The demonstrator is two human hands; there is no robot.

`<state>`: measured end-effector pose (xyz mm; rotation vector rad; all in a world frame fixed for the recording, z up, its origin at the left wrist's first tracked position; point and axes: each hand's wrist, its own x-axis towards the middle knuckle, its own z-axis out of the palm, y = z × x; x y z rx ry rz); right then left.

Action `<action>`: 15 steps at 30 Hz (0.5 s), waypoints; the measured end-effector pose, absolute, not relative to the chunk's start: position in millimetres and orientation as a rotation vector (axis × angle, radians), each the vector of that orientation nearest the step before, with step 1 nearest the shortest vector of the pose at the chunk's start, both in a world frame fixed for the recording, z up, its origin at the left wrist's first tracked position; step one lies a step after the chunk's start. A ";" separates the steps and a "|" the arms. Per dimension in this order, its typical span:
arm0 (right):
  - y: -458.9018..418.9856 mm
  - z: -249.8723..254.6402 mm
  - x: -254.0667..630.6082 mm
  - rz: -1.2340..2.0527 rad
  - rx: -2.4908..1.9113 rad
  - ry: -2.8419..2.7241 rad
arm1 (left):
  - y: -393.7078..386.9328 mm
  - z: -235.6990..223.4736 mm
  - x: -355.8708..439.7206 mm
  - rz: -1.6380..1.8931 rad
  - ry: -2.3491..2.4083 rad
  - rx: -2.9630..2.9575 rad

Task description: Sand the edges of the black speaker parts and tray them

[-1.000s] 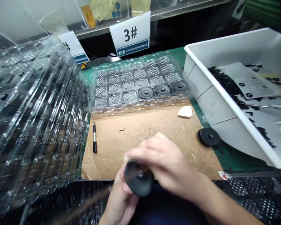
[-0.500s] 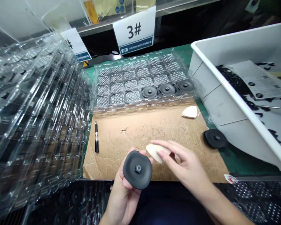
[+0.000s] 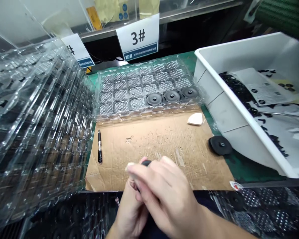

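Left hand (image 3: 131, 212) has its grip round the disc (image 3: 146, 163); right hand (image 3: 168, 189), can't tell. Probably light, stiff; I'd pinch the rim.

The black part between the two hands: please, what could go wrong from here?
First, the right hand covers nearly all of the black part held in the left hand, so a slip might go unseen. Second, dark specks lie on the cardboard; if the part dropped there, some could stick to it. Third, a loose black disc straddles the cardboard's right edge beside the white bin, so it might get knocked.
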<state>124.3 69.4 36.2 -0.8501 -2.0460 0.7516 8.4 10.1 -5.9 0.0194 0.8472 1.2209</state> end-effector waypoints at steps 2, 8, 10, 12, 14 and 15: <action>65.4 39.5 132.7 0.830 -0.782 -2.130 | 10.9 -2.7 5.7 1.230 0.825 0.042; 58.2 46.4 161.7 0.718 -1.099 -2.124 | 14.3 0.2 2.1 1.181 0.805 0.058; 63.2 48.3 161.3 0.552 -1.080 -2.128 | 14.0 0.0 4.5 1.158 0.773 0.060; 71.8 49.4 159.4 0.560 -0.858 -2.219 | 13.1 0.8 6.2 1.128 0.723 0.078; 79.6 49.5 158.9 0.739 -0.645 -2.322 | 12.2 2.6 7.0 1.090 0.697 0.113; 81.7 49.5 159.2 0.826 -0.640 -2.344 | 11.8 3.5 7.4 1.069 0.696 0.135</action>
